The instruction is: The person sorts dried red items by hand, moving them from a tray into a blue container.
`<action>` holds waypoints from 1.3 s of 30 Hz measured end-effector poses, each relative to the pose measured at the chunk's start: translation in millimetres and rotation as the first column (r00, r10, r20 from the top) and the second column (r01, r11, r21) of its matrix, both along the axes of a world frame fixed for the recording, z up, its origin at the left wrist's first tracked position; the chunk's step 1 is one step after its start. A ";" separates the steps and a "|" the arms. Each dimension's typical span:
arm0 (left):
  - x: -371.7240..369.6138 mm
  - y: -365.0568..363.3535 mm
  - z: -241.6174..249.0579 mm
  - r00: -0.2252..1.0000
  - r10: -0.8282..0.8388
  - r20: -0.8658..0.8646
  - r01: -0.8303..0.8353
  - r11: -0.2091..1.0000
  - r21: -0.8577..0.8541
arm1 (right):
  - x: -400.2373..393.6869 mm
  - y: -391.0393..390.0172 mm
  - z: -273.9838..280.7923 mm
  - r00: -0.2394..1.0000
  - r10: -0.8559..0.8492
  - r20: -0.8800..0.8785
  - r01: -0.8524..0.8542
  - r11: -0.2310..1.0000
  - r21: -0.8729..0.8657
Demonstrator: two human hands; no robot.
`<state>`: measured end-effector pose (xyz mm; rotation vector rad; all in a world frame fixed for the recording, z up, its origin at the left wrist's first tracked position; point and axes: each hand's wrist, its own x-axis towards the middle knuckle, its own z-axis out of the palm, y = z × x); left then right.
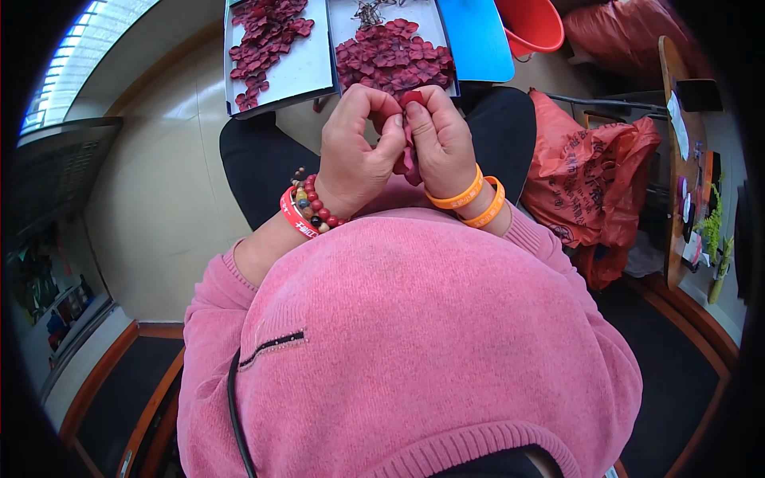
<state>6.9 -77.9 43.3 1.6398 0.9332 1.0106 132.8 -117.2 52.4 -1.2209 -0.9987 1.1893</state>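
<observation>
My left hand (358, 147) and my right hand (442, 139) meet in front of my pink sweater, fingertips pinched close together. Between them is a small bunch of dark red fabric flower petals (409, 163), hanging below the right thumb; a brighter red piece shows at the right fingertips. My left fingers are curled and touch the upper part of the bunch. Just beyond my hands, a white tray (331, 60) holds a pile of dark red petals (394, 56), with thin dark stem-like bits (369, 13) at its far end. More loose petals (259, 48) lie in the left section.
A blue board or lid (476, 40) sits right of the tray, beside a red bucket (530, 28). Red plastic bags (586, 171) stand on the floor at right, near a wooden table (676, 159) with small items. Tiled floor (159, 159) extends at left.
</observation>
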 end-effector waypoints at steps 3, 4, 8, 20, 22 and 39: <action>0.8 0.9 -0.7 0.997 0.053 -0.054 -0.041 0.978 0.207 | -0.6 0.8 -7.0 1.000 0.011 -0.012 -0.011 1.000 -0.022; 0.8 -0.4 -0.1 0.996 0.063 -0.065 -0.049 0.977 0.205 | -0.8 1.3 -9.4 1.000 0.012 -0.012 -0.013 1.000 -0.024; 2.6 3.4 -5.2 0.996 0.083 -0.031 -0.067 0.934 0.350 | 1.0 0.5 -4.8 0.998 0.024 -0.062 -0.026 0.999 -0.030; 0.5 4.4 -4.3 0.897 0.069 0.436 0.162 0.867 -0.471 | 8.7 5.0 -10.8 0.992 0.002 0.123 -0.006 0.999 0.033; -1.4 4.7 0.5 0.920 0.040 0.391 0.165 0.863 -0.478 | 9.1 6.2 -14.0 0.984 -0.018 0.177 0.008 0.999 0.054; -15.8 21.3 -23.6 0.986 -0.116 0.121 0.148 0.943 -0.297 | 10.6 9.1 -23.5 0.999 0.050 -0.005 -0.050 0.999 -0.010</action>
